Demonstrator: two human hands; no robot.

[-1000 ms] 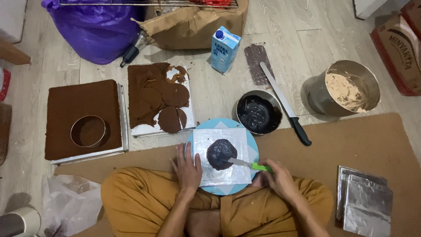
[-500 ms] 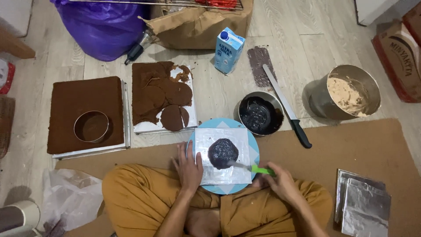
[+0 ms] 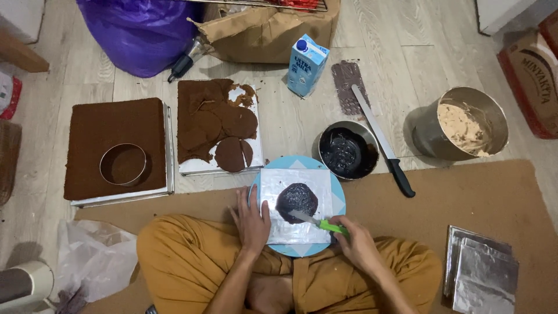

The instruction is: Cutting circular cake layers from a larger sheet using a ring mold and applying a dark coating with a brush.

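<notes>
Soft, even daylight is washing the pale wooden floor (image 3: 87, 87) from above, leaving only faint shadows beside the steel bucket (image 3: 465, 125). Glare is bouncing off the foil sheets (image 3: 482, 273). Focus is holding sharp, with lines bending slightly at the edges.

Home floor used as a baking spot, not a proper kitchen: pale wood-plank floor (image 3: 442, 52), brown mat (image 3: 494, 197), person sitting cross-legged. Around them: cake sheet trays (image 3: 119, 148), milk carton (image 3: 306, 65), steel bowl of cream (image 3: 465, 125), cardboard boxes (image 3: 273, 29), purple plastic bag (image 3: 136, 32).
</notes>
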